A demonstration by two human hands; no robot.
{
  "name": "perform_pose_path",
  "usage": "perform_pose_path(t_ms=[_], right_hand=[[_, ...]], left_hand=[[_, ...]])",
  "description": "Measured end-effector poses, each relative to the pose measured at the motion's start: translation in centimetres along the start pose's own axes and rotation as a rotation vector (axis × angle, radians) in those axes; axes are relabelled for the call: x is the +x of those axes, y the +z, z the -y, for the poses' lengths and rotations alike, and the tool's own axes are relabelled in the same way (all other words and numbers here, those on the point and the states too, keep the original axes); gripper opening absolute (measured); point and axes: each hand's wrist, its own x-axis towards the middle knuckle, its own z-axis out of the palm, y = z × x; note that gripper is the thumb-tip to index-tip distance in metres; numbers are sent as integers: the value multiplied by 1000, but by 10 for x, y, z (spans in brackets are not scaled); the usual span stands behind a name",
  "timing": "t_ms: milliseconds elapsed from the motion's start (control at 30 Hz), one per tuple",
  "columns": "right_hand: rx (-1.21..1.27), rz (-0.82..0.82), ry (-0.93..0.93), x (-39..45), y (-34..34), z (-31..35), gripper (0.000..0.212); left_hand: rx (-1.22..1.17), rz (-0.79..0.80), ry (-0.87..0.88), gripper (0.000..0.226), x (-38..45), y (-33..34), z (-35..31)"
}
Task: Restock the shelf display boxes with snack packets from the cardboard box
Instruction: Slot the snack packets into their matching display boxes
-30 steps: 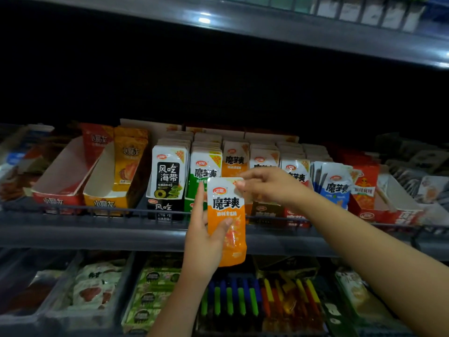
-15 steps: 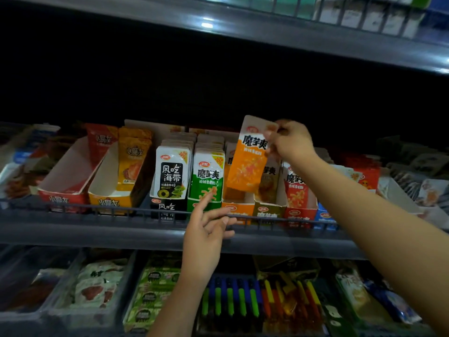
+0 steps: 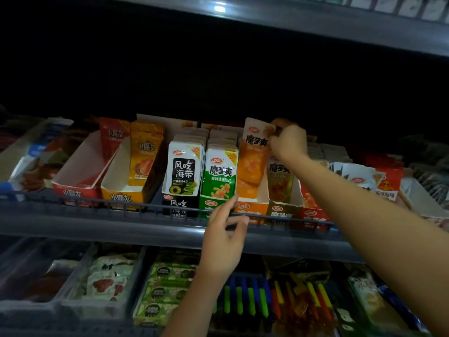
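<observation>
While the right hand (image 3: 289,141) pinches the top corner of an orange packet (image 3: 251,161), the packet stands upright in the orange display box (image 3: 251,207), between the green box (image 3: 211,203) and a brown one (image 3: 281,210); the left hand (image 3: 223,242) hovers empty at the shelf rail (image 3: 121,207), fingers loosely spread, forefinger tip near the green box's front; red (image 3: 73,190) and yellow (image 3: 119,194) boxes sit further left, nearly empty.

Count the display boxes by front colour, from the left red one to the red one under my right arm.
Red boxes: 2
Yellow box: 1
Black box: 1
Green box: 1
Orange box: 1
Olive box: 1
Total: 7
</observation>
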Motion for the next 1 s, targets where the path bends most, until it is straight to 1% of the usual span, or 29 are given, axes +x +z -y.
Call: perform_pose_path(t_ms=[133,233,333,400,500,567,667,834,900,1000], right_hand=[[-87,143,68,-3,13,-11,21],[-135,185,39,-8,17,-19,23],[-141,160,-5,-14,21,-23,26],[-171,146,-31,-18,23,-23,33],[-227,179,-26,-28,18,-20,46],[-180,152,-43,-39,9,-18,52],[-61,55,-129,-70,-10,-19,57],[127,44,-41,-169,-37,-47,37],[173,87,51,-216,-38,-69,30],[192,206,234,-285,-27,-105,26]], left_hand=[[2,-2,-11,50,1,1,0],[8,-10,0,50,2,2,1],[15,-16,13,49,2,3,3],[13,-22,22,49,3,3,4],[6,-26,25,49,4,2,5],[-2,-16,30,49,3,2,6],[39,-3,29,46,-3,0,8],[172,42,-43,39,-32,8,26],[249,74,-95,34,-55,16,42],[406,162,-170,34,-94,24,75]])
